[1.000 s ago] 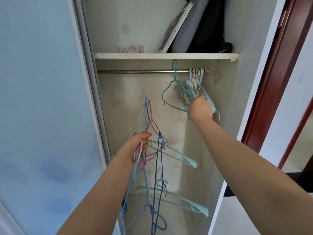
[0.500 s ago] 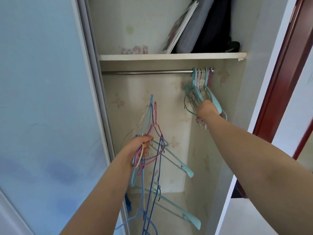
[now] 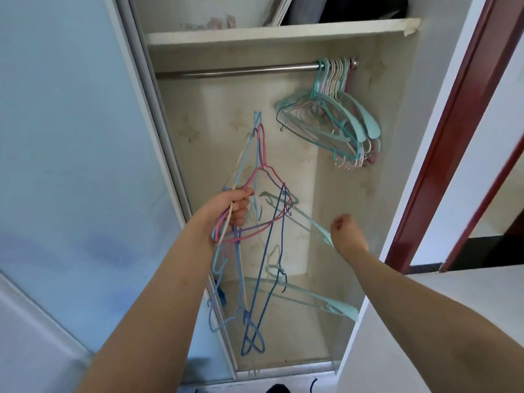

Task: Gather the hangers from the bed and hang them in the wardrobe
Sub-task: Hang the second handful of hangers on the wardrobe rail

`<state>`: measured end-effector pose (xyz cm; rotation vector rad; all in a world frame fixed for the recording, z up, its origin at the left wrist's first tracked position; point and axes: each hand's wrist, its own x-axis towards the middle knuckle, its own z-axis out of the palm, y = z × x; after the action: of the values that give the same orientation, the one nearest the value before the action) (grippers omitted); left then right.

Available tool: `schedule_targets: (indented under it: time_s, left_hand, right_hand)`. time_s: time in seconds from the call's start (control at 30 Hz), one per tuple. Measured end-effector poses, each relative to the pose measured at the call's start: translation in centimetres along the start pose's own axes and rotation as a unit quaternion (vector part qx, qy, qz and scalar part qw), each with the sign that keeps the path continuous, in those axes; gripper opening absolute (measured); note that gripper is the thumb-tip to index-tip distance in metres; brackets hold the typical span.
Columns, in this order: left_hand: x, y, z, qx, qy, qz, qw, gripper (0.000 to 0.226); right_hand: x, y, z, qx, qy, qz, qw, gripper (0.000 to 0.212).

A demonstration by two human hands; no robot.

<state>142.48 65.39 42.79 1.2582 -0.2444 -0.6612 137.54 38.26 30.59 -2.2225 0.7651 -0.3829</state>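
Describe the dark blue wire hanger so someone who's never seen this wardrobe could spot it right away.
Start at the metal rail under the wardrobe shelf, then drop to the tangled bunch in the left hand. The dark blue wire hanger hangs lowest and is the darkest; its neighbours are pink, purple, cream and light blue.

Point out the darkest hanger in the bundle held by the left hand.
The dark blue wire hanger, hanging upside down with its hook near the wardrobe floor. The others gripped in the left hand are pink, purple, cream, light blue and teal.

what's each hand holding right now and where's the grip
Left hand grips the bundle of wire hangers by their lower bars. Right hand holds nothing.
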Motion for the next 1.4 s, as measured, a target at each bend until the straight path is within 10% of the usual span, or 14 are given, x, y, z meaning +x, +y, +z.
schedule_targets:
  time_s: [0.13,0.3,0.53,0.67,0.87,1.4]
  left_hand:
    - [-1.8,-0.4,-0.1,0.003,-0.021,-0.017,1.000,0.023]
    - [-4.9,-0.5,-0.3,-0.006,-0.044,-0.019,0.999,0.024]
    - [-8.7,-0.5,-1.0,-0.020,-0.078,-0.013,0.997,0.021]
    - [-10.3,-0.7,-0.7,0.003,-0.086,-0.005,0.996,0.021]
    - [-11.5,-1.0,-0.5,0.024,-0.089,-0.006,0.996,0.021]
    - [-11.6,-3.4,-1.4,0.062,-0.096,-0.004,0.993,0.018]
  right_hand:
    - [-4.6,5.4,3.8,-0.186,-0.257,-0.015,0.948,0.037]
    - [-10.1,9.3,5.7,-0.294,-0.366,0.021,0.883,0.075]
    - [-14.5,13.0,6.2,-0.376,-0.282,-0.044,0.882,0.018]
    - [-17.0,12.5,5.0,-0.306,-0.186,-0.100,0.928,0.027]
    - [-18.8,10.1,3.4,-0.368,-0.153,-0.154,0.904,0.032]
    - [-21.5,4.6,5.2,-0.578,-0.254,-0.317,0.708,0.034]
